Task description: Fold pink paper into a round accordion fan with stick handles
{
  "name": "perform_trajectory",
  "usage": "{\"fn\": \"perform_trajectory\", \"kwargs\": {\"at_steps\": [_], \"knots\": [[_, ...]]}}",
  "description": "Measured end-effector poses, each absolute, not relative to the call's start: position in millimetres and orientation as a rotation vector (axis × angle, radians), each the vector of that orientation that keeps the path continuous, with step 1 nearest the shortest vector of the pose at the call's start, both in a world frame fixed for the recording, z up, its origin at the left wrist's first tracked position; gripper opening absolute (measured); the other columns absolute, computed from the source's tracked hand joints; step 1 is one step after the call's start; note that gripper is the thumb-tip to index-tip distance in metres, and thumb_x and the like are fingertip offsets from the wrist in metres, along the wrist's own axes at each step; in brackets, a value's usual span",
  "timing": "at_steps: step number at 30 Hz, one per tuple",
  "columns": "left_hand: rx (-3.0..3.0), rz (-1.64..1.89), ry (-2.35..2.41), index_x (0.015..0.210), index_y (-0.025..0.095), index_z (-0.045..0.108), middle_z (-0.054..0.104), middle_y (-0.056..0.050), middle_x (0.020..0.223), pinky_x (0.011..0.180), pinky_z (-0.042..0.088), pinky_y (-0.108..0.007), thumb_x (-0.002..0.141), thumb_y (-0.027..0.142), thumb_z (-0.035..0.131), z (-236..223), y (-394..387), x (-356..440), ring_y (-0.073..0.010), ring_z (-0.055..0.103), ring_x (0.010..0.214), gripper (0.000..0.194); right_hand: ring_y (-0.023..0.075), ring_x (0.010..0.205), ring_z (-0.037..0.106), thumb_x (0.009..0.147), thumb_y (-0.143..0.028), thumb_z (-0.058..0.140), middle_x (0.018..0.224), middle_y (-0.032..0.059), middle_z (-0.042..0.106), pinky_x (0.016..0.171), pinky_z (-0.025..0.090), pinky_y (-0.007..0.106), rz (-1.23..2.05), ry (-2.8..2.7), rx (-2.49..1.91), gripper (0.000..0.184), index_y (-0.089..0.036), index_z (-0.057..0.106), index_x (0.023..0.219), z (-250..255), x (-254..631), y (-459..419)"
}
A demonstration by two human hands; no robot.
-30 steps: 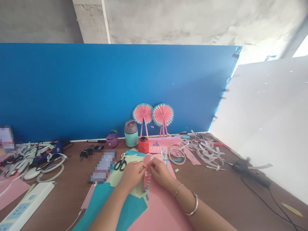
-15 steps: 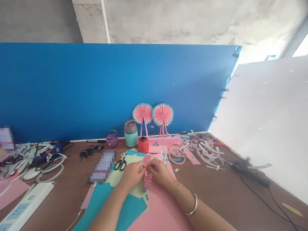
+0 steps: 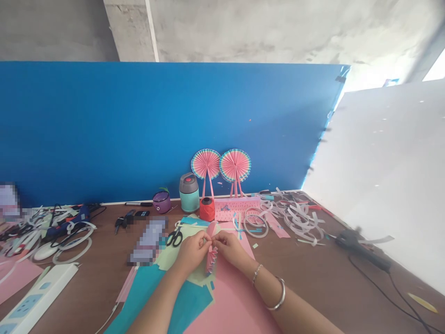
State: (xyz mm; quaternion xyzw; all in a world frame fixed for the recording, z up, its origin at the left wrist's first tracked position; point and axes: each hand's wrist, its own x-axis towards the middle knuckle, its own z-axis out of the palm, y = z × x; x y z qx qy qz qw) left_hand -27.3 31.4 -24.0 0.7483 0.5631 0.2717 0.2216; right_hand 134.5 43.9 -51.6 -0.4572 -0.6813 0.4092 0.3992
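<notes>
My left hand (image 3: 192, 253) and my right hand (image 3: 230, 249) meet at the middle of the table, both pinched on a pink pleated paper strip (image 3: 211, 259) that stands folded like an accordion between them. The fingers of each hand are closed on its upper part. Under the hands lie pink (image 3: 236, 306), teal (image 3: 189, 304) and pale yellow paper sheets (image 3: 170, 258). Black-handled scissors (image 3: 174, 238) lie just left of my left hand. Two finished round pink paper fans (image 3: 220, 166) lean on the blue board behind.
A red thread spool (image 3: 207, 209), teal flask (image 3: 189, 192) and purple pot (image 3: 162, 202) stand at the back. White paper strips and rings (image 3: 295, 215) pile to the right, a black glue gun (image 3: 361, 250) with cable beyond. A white power strip (image 3: 36, 299) and tangled strips lie left.
Both hands have drawn a little closer together and slightly away from me on the pleated strip, squeezing its folds tighter. Nothing else on the table has moved.
</notes>
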Motion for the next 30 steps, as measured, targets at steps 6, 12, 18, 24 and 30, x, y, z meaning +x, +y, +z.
{"fn": "perform_trajectory", "kwargs": {"at_steps": [6, 12, 18, 24, 30], "knots": [[2.109, 0.740, 1.605, 0.079, 0.022, 0.060, 0.035, 0.007, 0.050, 0.052, 0.021, -0.023, 0.079, 0.029, 0.050, -20.2, 29.1, -26.2, -0.0122, 0.042, 0.052, 0.012, 0.0143, 0.067, 0.056, 0.067, -0.014, 0.057, 0.075, 0.0023, 0.062, 0.062, 0.044, 0.025, 1.089, -1.678, -1.181, 0.013, -0.015, 0.068, 0.074, -47.0, 132.7, 39.9], [2.214, 0.732, 1.551, 0.084, 0.023, 0.063, 0.039, 0.006, 0.053, 0.055, 0.023, -0.023, 0.082, 0.028, 0.048, -13.7, 26.1, -24.8, -0.0127, 0.044, 0.055, 0.017, 0.0137, 0.065, 0.056, 0.068, -0.013, 0.053, 0.074, 0.0019, 0.061, 0.060, 0.044, 0.025, 1.059, -1.682, -1.216, 0.013, -0.015, 0.066, 0.068, -49.8, 132.5, 39.8], [2.063, 0.737, 1.550, 0.076, 0.020, 0.059, 0.040, 0.006, 0.050, 0.052, 0.024, -0.023, 0.079, 0.027, 0.047, -20.5, 31.1, -27.0, -0.0123, 0.044, 0.052, 0.014, 0.0136, 0.067, 0.055, 0.069, -0.015, 0.055, 0.075, 0.0016, 0.062, 0.060, 0.042, 0.024, 0.907, -1.748, -1.247, 0.009, -0.016, 0.063, 0.073, -50.2, 134.6, 39.5], [1.632, 0.932, 1.268, 0.069, 0.017, 0.054, 0.057, 0.001, 0.059, 0.057, 0.039, -0.025, 0.073, 0.031, 0.052, -31.0, 39.3, -26.6, -0.0154, 0.056, 0.058, 0.015, 0.0138, 0.069, 0.053, 0.068, -0.015, 0.060, 0.075, -0.0001, 0.061, 0.061, 0.039, 0.024, 0.741, -1.845, -1.239, 0.008, -0.018, 0.058, 0.075, -45.9, 137.0, 36.5], [1.468, 0.917, 1.140, 0.067, 0.017, 0.054, 0.061, -0.001, 0.060, 0.063, 0.045, -0.028, 0.070, 0.039, 0.057, -24.2, 34.7, -23.4, -0.0171, 0.061, 0.062, 0.022, 0.0143, 0.067, 0.053, 0.075, -0.020, 0.059, 0.074, 0.0018, 0.061, 0.060, 0.037, 0.024, 0.647, -1.927, -1.266, 0.005, -0.018, 0.060, 0.071, -40.6, 131.8, 31.4]]}}
